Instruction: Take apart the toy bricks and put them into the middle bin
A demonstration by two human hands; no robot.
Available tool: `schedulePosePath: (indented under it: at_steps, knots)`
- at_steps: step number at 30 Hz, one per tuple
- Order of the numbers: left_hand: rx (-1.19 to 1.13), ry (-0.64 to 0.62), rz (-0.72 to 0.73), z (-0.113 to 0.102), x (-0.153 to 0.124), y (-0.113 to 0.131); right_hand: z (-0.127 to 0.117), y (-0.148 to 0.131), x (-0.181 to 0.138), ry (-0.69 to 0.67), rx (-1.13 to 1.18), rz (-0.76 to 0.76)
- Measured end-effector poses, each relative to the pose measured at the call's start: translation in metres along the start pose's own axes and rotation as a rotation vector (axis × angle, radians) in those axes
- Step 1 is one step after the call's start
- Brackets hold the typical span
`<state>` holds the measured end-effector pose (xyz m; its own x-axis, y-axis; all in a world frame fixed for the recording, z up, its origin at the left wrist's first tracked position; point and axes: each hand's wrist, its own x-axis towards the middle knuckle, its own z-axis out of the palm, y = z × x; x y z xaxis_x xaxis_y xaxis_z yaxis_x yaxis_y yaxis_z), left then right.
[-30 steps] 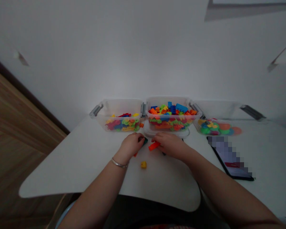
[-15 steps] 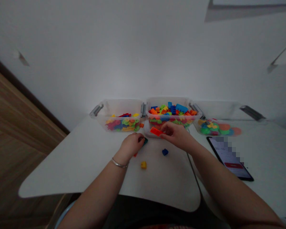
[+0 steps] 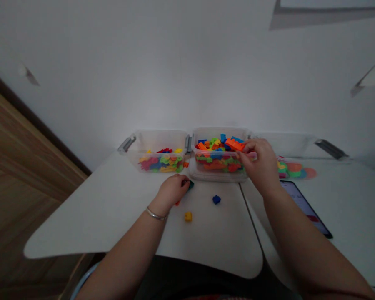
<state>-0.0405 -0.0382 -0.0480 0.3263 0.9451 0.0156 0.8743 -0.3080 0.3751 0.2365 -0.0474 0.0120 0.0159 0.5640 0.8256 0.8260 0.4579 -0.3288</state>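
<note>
My right hand [image 3: 261,163] is closed on a long orange brick [image 3: 234,144] and holds it over the middle clear bin [image 3: 220,174], which is heaped with colourful bricks. On the white table [image 3: 112,216] my left hand [image 3: 172,191] rests curled around a dark green brick [image 3: 191,184], with a bit of red showing under it. A silver bangle [image 3: 156,215] circles that wrist. A small blue brick [image 3: 216,199] and a small yellow brick [image 3: 188,216] lie loose on the table between my arms.
A clear bin [image 3: 134,155] of colourful pieces stands left of the middle one. Another clear bin [image 3: 296,143] of round pieces is at the right. A phone [image 3: 306,208] lies beside my right forearm. White wall behind, wooden floor at the left.
My right hand lifted the orange brick from the table, up and to the right, to above the middle bin. The blue brick it covered now shows. My left hand stayed put.
</note>
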Motion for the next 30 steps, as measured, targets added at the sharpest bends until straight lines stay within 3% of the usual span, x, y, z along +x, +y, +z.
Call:
schedulePosePath:
  at_steps: [5, 12, 19, 27, 30]
  knots:
    - [0.005, -0.002, -0.004, -0.001, -0.001, 0.002, 0.005, 0.005, -0.004, -0.039, -0.166, -0.037]
    - [0.014, -0.01, -0.011, 0.0, 0.0, 0.002, 0.014, 0.008, -0.008, -0.215, -0.23, -0.145]
    - [0.007, 0.0, 0.003, 0.003, 0.002, 0.0, 0.016, 0.004, -0.011, -0.274, -0.329, -0.217]
    - [0.028, 0.002, 0.007, 0.001, 0.0, 0.001, 0.01, -0.005, -0.009, -0.215, -0.188, -0.187]
    - [0.034, 0.004, 0.008, 0.0, 0.0, 0.002, 0.004, -0.014, -0.006, -0.25, -0.076, -0.189]
